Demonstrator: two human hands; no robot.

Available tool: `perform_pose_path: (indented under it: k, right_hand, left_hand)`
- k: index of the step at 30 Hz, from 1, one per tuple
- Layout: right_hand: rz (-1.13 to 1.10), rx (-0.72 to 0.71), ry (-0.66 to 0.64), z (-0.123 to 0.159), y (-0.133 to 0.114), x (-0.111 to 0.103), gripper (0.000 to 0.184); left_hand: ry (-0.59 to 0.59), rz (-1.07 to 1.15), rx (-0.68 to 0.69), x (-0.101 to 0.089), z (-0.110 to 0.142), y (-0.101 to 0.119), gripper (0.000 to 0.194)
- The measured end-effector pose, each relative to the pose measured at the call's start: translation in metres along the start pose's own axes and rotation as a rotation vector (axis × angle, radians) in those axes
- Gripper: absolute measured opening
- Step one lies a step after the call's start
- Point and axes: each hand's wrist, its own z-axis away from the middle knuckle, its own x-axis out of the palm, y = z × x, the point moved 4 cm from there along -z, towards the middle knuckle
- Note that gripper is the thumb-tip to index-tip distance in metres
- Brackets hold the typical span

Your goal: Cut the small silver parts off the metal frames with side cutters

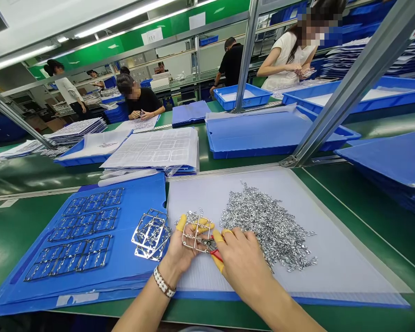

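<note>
1. White label (pixel 77 299) on blue plastic sheet (pixel 90 240): too blurred to read.
2. Left hand (pixel 183 249), bracelet (pixel 163 282) on wrist, pinches metal fret (pixel 195 235) over white corrugated board (pixel 332 249).
3. Right hand (pixel 244 263) grips red-handled side cutters (pixel 216 252) against fret.
4. Loose metal pieces (pixel 268 226) piled just beside right hand.

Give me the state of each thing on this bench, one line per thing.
Left hand, holding a metal frame, yellow finger cots on.
Right hand, holding red-handled cutters, tips at the frame.
Loose metal pieces, heaped on a pale plastic sheet.
Stacked metal frames, lying on a blue sheet.
</note>
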Motion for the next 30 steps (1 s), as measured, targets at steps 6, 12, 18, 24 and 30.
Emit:
perform_pose_path:
  k: [6, 12, 18, 24, 30]
  right_hand:
    - [0.013, -0.002, 0.028, -0.001, 0.002, -0.004, 0.037]
    - [0.019, -0.012, -0.013, -0.001, 0.000, -0.004, 0.034]
    - [0.061, -0.028, -0.045, -0.002, -0.004, -0.006, 0.026]
    - [-0.041, -0.003, -0.038, 0.001, 0.008, -0.003, 0.022]
    - [-0.905, 0.300, -0.048, -0.004, 0.029, 0.009, 0.029]
  left_hand:
    - [-0.083, -0.007, 0.000, 0.006, 0.001, 0.001, 0.062]
    - [-0.042, -0.020, 0.006, 0.005, 0.001, 0.001, 0.062]
    - [0.000, -0.024, 0.010, 0.002, -0.001, -0.001, 0.060]
    - [-0.001, -0.053, 0.032, 0.004, 0.001, 0.001, 0.063]
    - [0.137, -0.302, 0.275, 0.005, 0.010, 0.001, 0.056]
